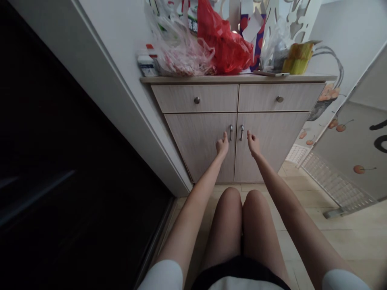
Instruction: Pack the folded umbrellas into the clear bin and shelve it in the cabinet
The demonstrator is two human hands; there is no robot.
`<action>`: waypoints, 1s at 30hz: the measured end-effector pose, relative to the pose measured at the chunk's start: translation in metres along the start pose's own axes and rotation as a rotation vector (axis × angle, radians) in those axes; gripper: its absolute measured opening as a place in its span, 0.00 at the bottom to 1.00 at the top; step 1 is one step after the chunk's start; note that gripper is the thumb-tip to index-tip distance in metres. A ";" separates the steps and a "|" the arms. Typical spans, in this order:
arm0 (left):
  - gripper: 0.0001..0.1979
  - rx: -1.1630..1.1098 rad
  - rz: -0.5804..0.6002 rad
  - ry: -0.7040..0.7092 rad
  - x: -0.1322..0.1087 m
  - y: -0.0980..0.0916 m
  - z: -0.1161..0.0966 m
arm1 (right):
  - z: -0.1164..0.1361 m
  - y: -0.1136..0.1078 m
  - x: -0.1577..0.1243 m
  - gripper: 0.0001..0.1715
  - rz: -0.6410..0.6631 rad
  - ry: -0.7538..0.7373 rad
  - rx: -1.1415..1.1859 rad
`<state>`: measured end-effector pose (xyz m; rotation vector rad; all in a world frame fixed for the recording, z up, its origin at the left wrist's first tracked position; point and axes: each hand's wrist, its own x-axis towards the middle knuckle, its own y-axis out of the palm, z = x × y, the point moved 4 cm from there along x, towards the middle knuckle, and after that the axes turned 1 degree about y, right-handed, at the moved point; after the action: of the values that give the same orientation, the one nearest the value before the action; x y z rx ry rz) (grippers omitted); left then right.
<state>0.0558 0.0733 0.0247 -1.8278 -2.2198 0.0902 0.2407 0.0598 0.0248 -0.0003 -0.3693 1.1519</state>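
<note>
My left hand (222, 144) is raised in front of the cabinet's left door (196, 137), fingers curled in and thumb pointing up. It is just left of the metal left door handle (231, 132) and appears apart from it. Level with it, my right hand (253, 143) is loosely closed before the right door (272, 137), a little to the right of the right door handle (242, 132). I see nothing in either hand. Both doors are closed, and so are the drawers above, each with a round knob, the left knob (197, 100) and the right knob (279, 99).
On the cabinet top (242, 78) are a clear plastic bag (181, 52), a red plastic bag (226, 44), a white bottle (147, 65), a yellow package (298, 58) and a flat phone-like object (272, 73). A dark doorway borders the left; a cherry-patterned panel (347, 149) stands right.
</note>
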 end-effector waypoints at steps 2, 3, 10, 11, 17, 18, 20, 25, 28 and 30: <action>0.23 0.120 -0.078 0.099 0.009 0.005 -0.007 | 0.003 0.005 0.008 0.35 -0.070 -0.110 -0.031; 0.19 0.150 -0.096 0.145 0.014 0.009 -0.010 | 0.004 0.011 0.012 0.34 -0.050 -0.143 -0.028; 0.11 0.076 0.047 0.189 0.024 0.034 -0.007 | -0.002 0.041 0.023 0.32 0.141 -0.086 0.091; 0.11 0.071 0.049 0.192 0.021 0.032 -0.005 | -0.002 0.040 0.019 0.32 0.137 -0.088 0.095; 0.11 0.029 0.056 0.233 -0.019 0.006 0.006 | 0.003 0.003 -0.032 0.34 0.115 -0.176 0.070; 0.11 0.020 0.051 0.245 -0.029 -0.001 0.007 | 0.005 -0.007 -0.043 0.35 0.105 -0.181 0.059; 0.14 -0.002 0.029 0.270 -0.049 -0.019 0.012 | 0.008 -0.028 -0.064 0.37 0.077 -0.196 0.040; 0.22 -0.105 -0.066 0.327 -0.102 -0.072 0.024 | 0.005 -0.084 -0.111 0.38 0.004 -0.194 0.016; 0.26 -0.130 -0.132 0.319 -0.126 -0.105 0.030 | -0.001 -0.118 -0.132 0.38 -0.059 -0.170 -0.019; 0.28 -0.147 -0.183 0.309 -0.138 -0.125 0.033 | -0.004 -0.138 -0.143 0.37 -0.096 -0.163 -0.032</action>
<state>-0.0475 -0.0825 -0.0025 -1.5700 -2.2033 -0.3744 0.3146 -0.1245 0.0060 0.0832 -0.5271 1.0543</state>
